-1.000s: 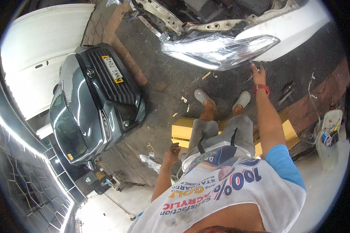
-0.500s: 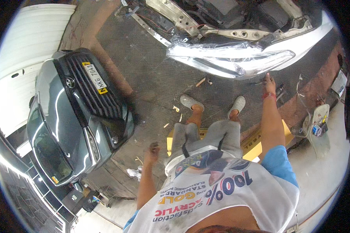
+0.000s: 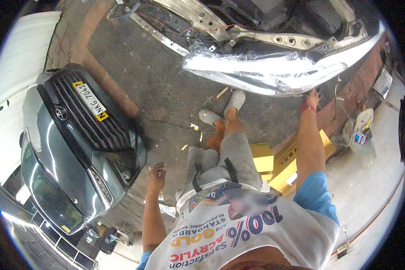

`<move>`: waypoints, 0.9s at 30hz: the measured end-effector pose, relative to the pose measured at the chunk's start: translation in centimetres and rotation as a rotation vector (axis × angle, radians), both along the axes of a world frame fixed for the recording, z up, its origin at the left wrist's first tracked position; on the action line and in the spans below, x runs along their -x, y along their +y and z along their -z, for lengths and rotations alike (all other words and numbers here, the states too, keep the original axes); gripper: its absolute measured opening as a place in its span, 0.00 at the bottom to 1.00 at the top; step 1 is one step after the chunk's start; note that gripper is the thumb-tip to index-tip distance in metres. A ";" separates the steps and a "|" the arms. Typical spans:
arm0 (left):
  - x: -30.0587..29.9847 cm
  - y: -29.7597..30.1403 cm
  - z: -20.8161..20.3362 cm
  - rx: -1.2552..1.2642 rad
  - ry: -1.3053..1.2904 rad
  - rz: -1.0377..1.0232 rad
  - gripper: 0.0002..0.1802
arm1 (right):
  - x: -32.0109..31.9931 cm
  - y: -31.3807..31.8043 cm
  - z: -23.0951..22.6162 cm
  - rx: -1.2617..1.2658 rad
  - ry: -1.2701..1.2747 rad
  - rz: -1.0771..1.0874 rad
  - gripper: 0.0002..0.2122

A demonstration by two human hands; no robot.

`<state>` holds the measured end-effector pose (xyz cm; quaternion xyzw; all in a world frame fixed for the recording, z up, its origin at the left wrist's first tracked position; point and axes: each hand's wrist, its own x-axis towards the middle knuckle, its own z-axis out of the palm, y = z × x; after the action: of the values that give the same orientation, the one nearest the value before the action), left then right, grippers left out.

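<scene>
At the top right, a headlight (image 3: 274, 74) partly covered in crinkled clear plastic film sits at the front corner of a white car body (image 3: 364, 51). My right hand (image 3: 312, 99), with a red band at the wrist, reaches to the headlight's lower edge near its outer end. Its fingertips are partly hidden there, so I cannot tell their grip. My left hand (image 3: 156, 177) is held low at my left side, away from the headlight. Its fingers are curled; a small dark spot shows among them, too small to name.
A dark grey car (image 3: 63, 148) stands at the left. Bare metal car framing (image 3: 274, 38) with a red wire lies beyond the headlight. Yellow cardboard (image 3: 285, 164) is on the floor behind my right leg. Scraps of tape (image 3: 194, 127) are scattered near my feet. A translucent panel (image 3: 362, 144) holds small items.
I have stepped to the right, and my feet are closer together. My right hand stays by the headlight's lower edge, its fingers now more hidden. My left hand has risen slightly.
</scene>
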<state>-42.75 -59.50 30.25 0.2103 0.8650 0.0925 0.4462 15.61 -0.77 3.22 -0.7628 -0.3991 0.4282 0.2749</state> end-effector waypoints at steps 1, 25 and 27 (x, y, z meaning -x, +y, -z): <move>0.2 1.6 1.8 -0.032 -0.037 0.049 0.20 | -3.8 0.4 1.9 -0.123 -0.135 -0.072 0.28; 0.8 49.4 4.5 -0.725 0.109 0.223 0.32 | 0.4 3.3 -5.4 0.071 0.005 0.133 0.15; 1.0 49.5 5.4 -0.731 0.051 0.172 0.32 | 1.6 3.2 -6.4 0.097 0.026 0.267 0.15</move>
<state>-43.74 -9.96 24.86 0.4299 0.7647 0.3523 0.3262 14.06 2.42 9.60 -0.8159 -0.2690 0.4165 0.2974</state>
